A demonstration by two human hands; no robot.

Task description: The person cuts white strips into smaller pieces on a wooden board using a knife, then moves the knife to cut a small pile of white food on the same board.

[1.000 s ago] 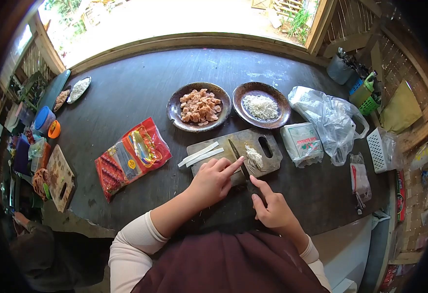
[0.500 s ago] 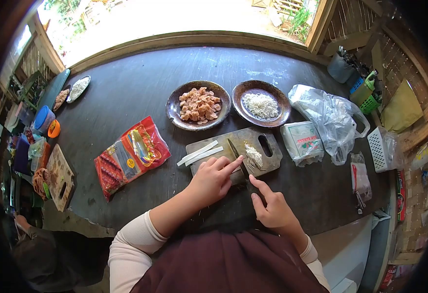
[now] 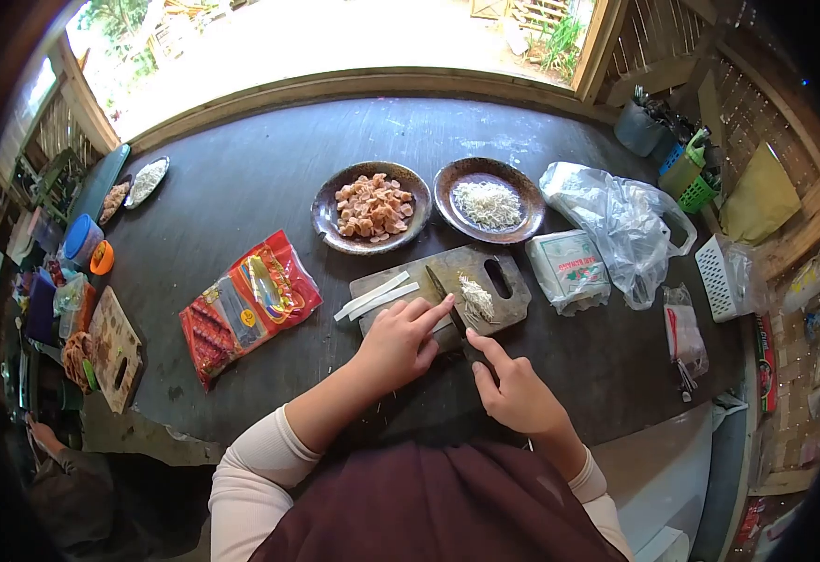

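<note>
A knife (image 3: 442, 292) stands across the wooden cutting board (image 3: 513, 316), its dark blade pointing away from me. My right hand (image 3: 515, 386) is closed round its handle, with the index finger stretched along it. On the board's left part my left hand (image 3: 398, 339) has curled fingers, and its index fingertip is against the blade's side. Whatever lies beneath those fingers is hidden. Two white flat strips (image 3: 372, 297) rest beyond the left hand, overhanging the board's left edge. Right of the blade lies a small heap of thin white shreds (image 3: 476, 299).
Behind the board stand a bowl of brown slices (image 3: 324, 225) and a plate of white shreds (image 3: 533, 220). A red food packet (image 3: 251, 304) lies left. A wrapped white pack (image 3: 567, 267) and a plastic bag (image 3: 616, 225) sit right. Another person's hand (image 3: 44, 436) shows at lower left.
The whole view has shifted slightly, so things on the table appear a little further left. Both hands keep nearly the same positions at the knife and board.
</note>
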